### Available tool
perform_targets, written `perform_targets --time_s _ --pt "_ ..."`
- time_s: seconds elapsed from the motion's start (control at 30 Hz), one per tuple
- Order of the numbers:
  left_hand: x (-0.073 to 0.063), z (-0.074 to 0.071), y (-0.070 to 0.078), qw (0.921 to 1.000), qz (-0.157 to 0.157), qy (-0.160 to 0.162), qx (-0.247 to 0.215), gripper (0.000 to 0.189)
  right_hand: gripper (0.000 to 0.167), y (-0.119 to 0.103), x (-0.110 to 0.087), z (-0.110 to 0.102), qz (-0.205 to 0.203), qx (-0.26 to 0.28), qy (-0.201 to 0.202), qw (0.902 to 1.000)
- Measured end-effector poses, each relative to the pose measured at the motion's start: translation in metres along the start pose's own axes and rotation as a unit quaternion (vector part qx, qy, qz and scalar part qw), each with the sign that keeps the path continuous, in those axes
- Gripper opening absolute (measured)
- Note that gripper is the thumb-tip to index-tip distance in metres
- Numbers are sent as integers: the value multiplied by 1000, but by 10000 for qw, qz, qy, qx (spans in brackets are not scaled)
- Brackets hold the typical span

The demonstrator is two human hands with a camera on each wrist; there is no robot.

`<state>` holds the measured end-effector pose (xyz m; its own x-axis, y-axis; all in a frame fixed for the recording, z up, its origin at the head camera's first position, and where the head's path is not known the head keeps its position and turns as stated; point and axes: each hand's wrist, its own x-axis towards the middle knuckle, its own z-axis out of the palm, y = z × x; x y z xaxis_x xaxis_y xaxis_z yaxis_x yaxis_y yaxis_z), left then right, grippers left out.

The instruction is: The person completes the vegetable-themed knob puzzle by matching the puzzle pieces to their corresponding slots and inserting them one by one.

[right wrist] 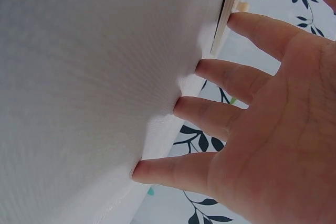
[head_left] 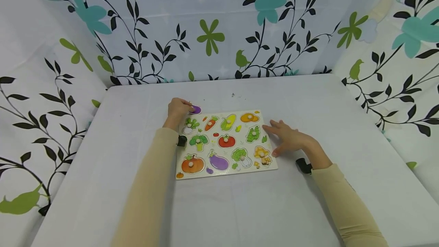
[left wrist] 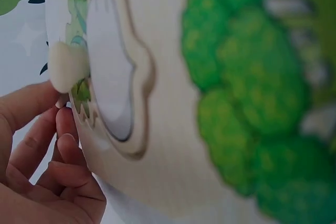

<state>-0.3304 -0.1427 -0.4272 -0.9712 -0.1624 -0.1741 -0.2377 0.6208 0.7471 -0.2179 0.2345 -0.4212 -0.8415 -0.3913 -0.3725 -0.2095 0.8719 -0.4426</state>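
A wooden vegetable puzzle board (head_left: 205, 148) lies flat on the table. At its far left corner my left hand (head_left: 178, 110) pinches a purple puzzle piece (head_left: 196, 109) by thumb and fingertips, just beyond the board's edge. The left wrist view shows this left hand (left wrist: 47, 150) past a round pale knob (left wrist: 68, 66) on the white radish piece (left wrist: 110, 66); the purple piece is hidden there. My right hand (head_left: 286, 138) spreads its fingers along the board's right edge. Its fingertips (right wrist: 184, 106) rest on the cloth, one against the board's side (right wrist: 226, 17).
Pieces with knobs, such as the tomato (head_left: 226, 140) and pumpkin (head_left: 193, 164), sit in the board. The eggplant picture (head_left: 218, 161) shows no knob. White cloth covers the table (head_left: 219, 216); leaf-patterned curtains (head_left: 205, 14) stand behind and at both sides.
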Motion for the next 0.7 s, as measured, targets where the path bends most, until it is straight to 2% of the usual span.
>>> perform_targets --time_s 0.27,0.4,0.5,0.7 --pt "-4 -3 -3 9991 -70 203 363 23 101 -2 5 5 -65 -28 -40 10000" --pt "-14 -4 3 9992 49 313 251 23 101 -4 4 4 -63 -23 -55 10000" --pt "-31 -4 13 9988 335 262 258 22 101 -4 2 2 -53 -67 -25 10000" --pt "-84 0 27 9937 942 27 602 21 99 -3 0 0 -123 -31 19 9999"
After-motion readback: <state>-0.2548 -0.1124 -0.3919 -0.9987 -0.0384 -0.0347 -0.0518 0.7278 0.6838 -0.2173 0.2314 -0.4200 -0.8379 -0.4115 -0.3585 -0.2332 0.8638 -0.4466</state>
